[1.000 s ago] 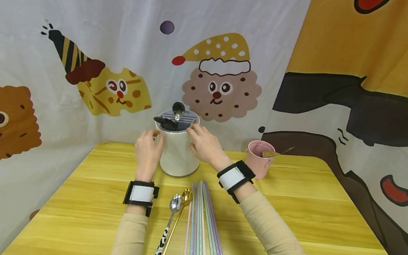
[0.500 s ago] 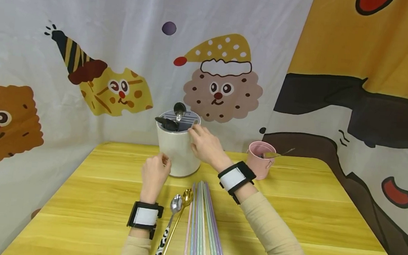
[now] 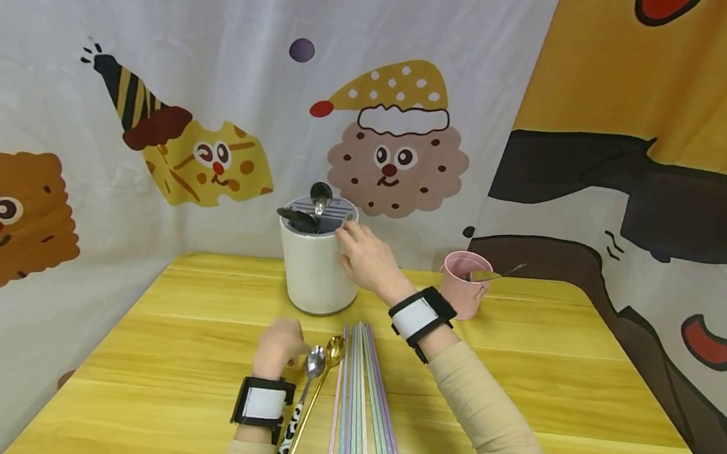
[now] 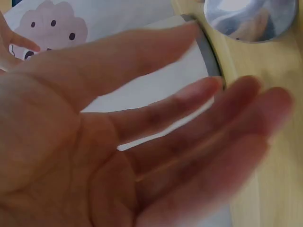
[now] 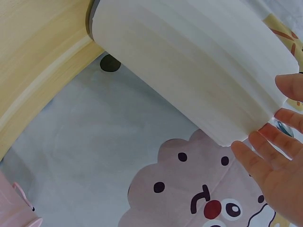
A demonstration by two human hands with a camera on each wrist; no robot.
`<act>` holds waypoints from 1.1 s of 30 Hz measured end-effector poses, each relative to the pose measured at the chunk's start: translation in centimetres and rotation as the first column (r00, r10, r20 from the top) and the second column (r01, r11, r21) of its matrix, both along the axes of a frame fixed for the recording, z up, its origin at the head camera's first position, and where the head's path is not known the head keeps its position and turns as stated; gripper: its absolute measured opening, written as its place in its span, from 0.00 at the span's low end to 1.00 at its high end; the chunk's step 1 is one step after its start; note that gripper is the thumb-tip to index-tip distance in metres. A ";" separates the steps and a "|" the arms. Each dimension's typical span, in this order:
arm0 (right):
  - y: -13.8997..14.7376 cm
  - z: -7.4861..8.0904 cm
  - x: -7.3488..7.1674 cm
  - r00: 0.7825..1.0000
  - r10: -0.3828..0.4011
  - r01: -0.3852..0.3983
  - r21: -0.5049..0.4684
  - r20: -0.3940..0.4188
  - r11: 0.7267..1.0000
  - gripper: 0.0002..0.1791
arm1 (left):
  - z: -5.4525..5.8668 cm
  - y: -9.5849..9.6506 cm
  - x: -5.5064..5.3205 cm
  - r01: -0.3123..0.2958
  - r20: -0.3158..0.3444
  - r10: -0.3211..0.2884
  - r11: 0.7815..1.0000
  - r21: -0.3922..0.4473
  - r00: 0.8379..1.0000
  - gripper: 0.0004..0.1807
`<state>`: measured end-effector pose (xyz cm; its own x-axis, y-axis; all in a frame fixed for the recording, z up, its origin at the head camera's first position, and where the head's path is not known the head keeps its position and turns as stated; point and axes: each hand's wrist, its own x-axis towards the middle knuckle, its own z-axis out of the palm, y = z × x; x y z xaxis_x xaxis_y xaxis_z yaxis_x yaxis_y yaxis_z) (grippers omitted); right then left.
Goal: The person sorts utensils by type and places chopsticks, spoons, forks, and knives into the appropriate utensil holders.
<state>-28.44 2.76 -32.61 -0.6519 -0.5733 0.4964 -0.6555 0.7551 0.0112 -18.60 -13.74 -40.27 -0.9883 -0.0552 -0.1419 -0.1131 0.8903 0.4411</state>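
My left hand (image 3: 276,348) hovers low over the table beside the bowl of a silver spoon (image 3: 315,362) with a black-and-white patterned handle. In the left wrist view its fingers (image 4: 180,113) are spread and nearly straight, holding nothing, with the shiny spoon bowl above them. A gold spoon (image 3: 334,351) lies against the silver one. My right hand (image 3: 370,260) touches the upper right side of a white utensil holder (image 3: 317,273); in the right wrist view its fingertips rest lightly at the rim. A dark-looking ladle (image 3: 321,194) and a black utensil (image 3: 299,220) stick out of the holder.
Several pastel chopsticks (image 3: 358,399) lie fanned out right of the spoons. A pink bucket (image 3: 458,293) with a thin-handled utensil leaning in it stands at the back right. Behind the wooden table (image 3: 518,392) hangs a cartoon-printed cloth (image 3: 224,42).
My left hand has left the holder's left side and come down toward me to the spoons. The right hand has stayed at the holder's rim.
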 end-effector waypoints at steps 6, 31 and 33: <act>0.0 0.0 0.1 1.000 -0.001 0.001 0.005 0.001 1.000 0.24 | -0.8 0.2 0.6 0.018 0.125 -0.023 0.999 0.037 0.992 0.03; 0.0 0.0 -0.1 1.000 -0.002 0.003 -0.002 0.024 1.000 0.24 | -1.4 1.2 0.3 0.060 0.293 -0.091 0.992 0.114 0.952 0.04; 0.0 0.0 -0.1 1.000 0.002 -0.002 -0.004 0.018 1.000 0.24 | -1.5 1.3 0.2 0.061 0.300 -0.096 0.990 0.124 0.949 0.04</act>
